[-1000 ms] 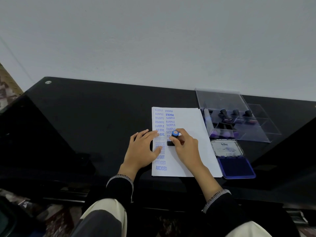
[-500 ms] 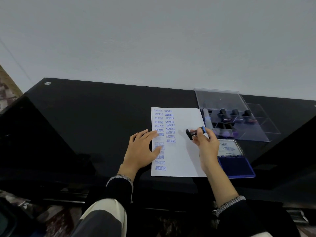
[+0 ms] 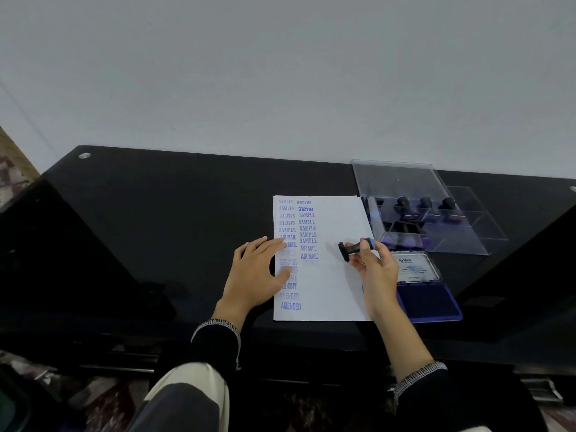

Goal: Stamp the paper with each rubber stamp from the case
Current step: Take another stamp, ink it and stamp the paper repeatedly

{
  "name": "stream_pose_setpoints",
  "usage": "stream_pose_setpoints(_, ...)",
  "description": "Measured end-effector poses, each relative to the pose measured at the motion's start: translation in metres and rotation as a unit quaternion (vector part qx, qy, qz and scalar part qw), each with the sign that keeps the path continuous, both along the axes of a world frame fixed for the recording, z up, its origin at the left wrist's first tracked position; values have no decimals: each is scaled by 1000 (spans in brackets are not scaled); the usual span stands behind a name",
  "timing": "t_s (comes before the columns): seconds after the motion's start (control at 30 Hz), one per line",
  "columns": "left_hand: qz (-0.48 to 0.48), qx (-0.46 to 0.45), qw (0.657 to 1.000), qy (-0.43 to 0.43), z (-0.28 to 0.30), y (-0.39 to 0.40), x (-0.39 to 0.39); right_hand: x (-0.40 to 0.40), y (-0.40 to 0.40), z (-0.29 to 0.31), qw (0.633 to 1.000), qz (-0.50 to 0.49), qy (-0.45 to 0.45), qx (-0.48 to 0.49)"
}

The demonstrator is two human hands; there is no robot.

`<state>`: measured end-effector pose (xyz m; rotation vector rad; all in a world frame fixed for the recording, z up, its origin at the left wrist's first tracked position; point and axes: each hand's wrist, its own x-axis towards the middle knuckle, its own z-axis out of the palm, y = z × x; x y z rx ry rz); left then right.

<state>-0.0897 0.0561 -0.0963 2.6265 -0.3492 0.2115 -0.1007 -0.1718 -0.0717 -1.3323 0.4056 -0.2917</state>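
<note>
your left hand (image 3: pixel 256 273) still flat on paper (image 3: pixel 330 282) left edge | right hand (image 3: pixel 374 267) pinches stamp (image 3: pixel 353 248), now tipped sideways above paper, barely moved since 0.5 s ago | clear case (image 3: pixel 436 244): three black stamps (image 3: pixel 425 204) | ink pad (image 3: pixel 428 299) lid reads "Artline" | prints: SAMPLE, AIR MAIL, AMENDED

bare paper (image 3: pixel 336 285) between hands, case (image 3: pixel 436 213) right

The right hand (image 3: pixel 375 269) holds a black stamp (image 3: pixel 353 248) sideways above the paper (image 3: pixel 336 282); the left hand (image 3: pixel 257 275) presses flat on the paper's left edge.
</note>
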Motion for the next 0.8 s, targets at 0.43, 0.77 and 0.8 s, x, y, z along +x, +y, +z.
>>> stream_pose_setpoints(0.43, 20, 31, 999, -35, 24, -20, -15, -27, -26, 40, 992, 14, -90, -87)
stream_pose_setpoints(0.77, -130, -105, 986, -11, 22, -163, -59, -87, -135, 27, 982, -42, -52, -179)
stream_pose_setpoints(0.8, -139, -95, 986, -8, 19, -171, -60, -90, -139, 24, 979, -37, -42, -196)
